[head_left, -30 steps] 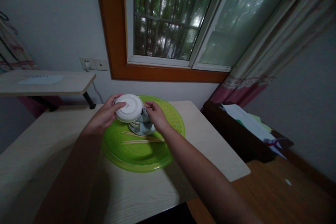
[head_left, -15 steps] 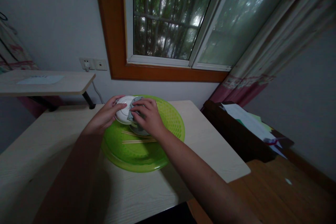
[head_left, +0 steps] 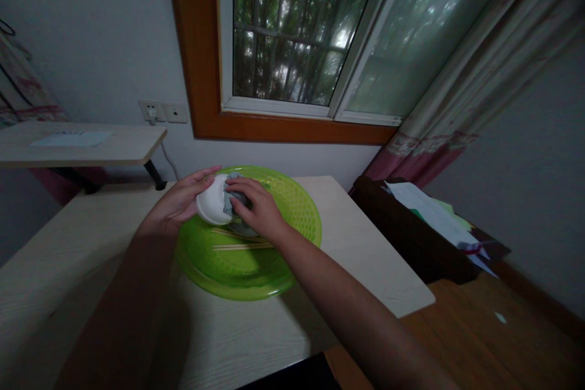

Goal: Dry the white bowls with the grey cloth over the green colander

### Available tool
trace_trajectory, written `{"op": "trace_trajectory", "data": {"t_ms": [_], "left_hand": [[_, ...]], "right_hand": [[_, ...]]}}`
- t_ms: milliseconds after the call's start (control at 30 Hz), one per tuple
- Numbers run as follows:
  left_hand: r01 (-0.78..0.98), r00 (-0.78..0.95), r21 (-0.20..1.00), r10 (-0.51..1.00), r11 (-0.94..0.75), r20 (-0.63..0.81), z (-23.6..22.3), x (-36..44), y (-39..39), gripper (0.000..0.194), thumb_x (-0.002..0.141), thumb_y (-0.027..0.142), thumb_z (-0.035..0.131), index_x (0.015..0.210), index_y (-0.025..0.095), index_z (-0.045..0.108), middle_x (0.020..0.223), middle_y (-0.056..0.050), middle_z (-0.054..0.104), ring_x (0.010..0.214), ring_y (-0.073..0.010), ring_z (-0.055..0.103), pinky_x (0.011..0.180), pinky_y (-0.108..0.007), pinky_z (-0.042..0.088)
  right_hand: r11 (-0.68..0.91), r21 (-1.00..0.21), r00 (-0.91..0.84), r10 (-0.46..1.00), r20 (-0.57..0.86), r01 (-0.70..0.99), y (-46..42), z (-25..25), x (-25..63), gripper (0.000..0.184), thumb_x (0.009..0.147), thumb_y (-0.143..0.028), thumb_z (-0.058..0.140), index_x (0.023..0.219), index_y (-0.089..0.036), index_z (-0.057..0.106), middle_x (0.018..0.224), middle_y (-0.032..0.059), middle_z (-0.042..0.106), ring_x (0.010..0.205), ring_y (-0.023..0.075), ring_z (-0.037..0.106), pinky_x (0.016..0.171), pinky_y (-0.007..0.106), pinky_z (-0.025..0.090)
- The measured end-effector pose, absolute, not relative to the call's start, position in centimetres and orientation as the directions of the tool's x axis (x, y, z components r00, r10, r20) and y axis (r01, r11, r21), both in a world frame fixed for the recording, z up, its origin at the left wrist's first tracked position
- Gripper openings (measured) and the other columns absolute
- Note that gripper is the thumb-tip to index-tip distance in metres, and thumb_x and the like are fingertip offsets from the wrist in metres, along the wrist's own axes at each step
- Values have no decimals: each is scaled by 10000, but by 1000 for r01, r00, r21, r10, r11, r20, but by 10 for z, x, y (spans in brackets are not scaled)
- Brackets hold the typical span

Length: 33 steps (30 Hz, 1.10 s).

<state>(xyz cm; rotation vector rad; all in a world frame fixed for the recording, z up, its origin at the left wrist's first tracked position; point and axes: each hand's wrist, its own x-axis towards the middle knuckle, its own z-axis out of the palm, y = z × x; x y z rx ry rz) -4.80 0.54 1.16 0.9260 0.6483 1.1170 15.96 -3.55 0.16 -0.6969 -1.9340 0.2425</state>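
My left hand (head_left: 180,201) grips a small white bowl (head_left: 211,207) by its edge, tilted with its underside toward me, above a round green plastic basket (head_left: 256,268). My right hand (head_left: 256,207) presses a grey cloth (head_left: 234,196) against the bowl. Wooden chopsticks (head_left: 237,247) lie in the basket just below my hands. Other dishes under my right hand are mostly hidden.
The basket sits on a pale wooden table (head_left: 82,280) under a window (head_left: 297,30). A smaller side table (head_left: 77,143) stands at the left. To the right, a dark cabinet (head_left: 411,231) carries papers (head_left: 434,207), beside a curtain (head_left: 479,73) and wooden floor (head_left: 479,335).
My right hand lifted the grey cloth from the dishes in the basket and brought it onto the bowl. The bowl tilted more upright in my left hand.
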Motion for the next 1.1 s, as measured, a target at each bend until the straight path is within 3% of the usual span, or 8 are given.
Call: {"op": "trace_trajectory", "data": {"t_ms": [233,367,433,567,767,867,1000,1100], "left_hand": [[-526,284,841,958,126,34,11,-50,7,311,832,58,683,1138,113,691,1042,-104,730,817,-152,704,724,-243,612],[-559,266,822,962,109,53,11,-52,8,271,872,64,634,1127,135,692,1052,-86,724,836,-157,706,730,-256,622],[-565,265,819,962,101,64,10,-53,10,281,882,69,623,1145,140,689,1075,-86,720,853,-161,708,739,-266,627],[-555,268,825,962,102,61,7,-55,13,319,856,60,653,1164,135,684,1121,-110,717,874,-167,711,753,-269,626],[-563,275,819,960,111,58,7,-55,11,400,801,36,701,1188,135,675,1153,-124,716,903,-170,715,779,-261,620],[-561,296,820,953,113,71,8,-55,9,441,787,37,715,1212,145,667,1181,-132,712,919,-180,719,799,-278,622],[-577,247,814,964,62,102,10,-55,7,442,782,37,719,1204,158,668,1236,-118,698,958,-185,717,817,-287,622],[-583,206,812,973,34,107,11,-55,7,407,797,36,698,1186,153,670,1212,-113,706,970,-180,713,825,-279,617]], "right_hand": [[787,-451,-214,569,794,421,-32,-1,161,287,908,-140,625,1181,-229,637,1245,95,629,1207,205,580,1070,399,477],[686,-536,-51,637,769,492,-31,-3,162,316,875,-172,693,1176,-213,609,1180,100,596,1123,214,579,978,372,520],[651,-558,-24,662,749,514,-30,-4,162,245,875,-190,707,1108,-206,633,1090,80,624,1035,211,600,913,358,534],[694,-518,-117,647,754,501,-30,-4,162,92,909,-208,689,1000,-213,694,995,53,675,966,193,633,885,340,533],[813,-387,-279,531,800,435,-35,0,160,174,956,-218,637,1101,-250,728,1140,65,694,1086,185,638,979,357,515],[777,-369,-244,542,804,509,-33,0,161,189,951,-224,641,1107,-265,738,1132,66,687,1086,201,624,977,379,511],[670,-427,-124,611,782,607,-30,-2,164,180,906,-168,660,1060,-191,751,986,77,666,948,208,617,886,363,523],[675,-440,-152,630,762,592,-31,-3,164,169,878,-160,670,1026,-178,749,941,66,652,895,195,615,847,338,526]]}}
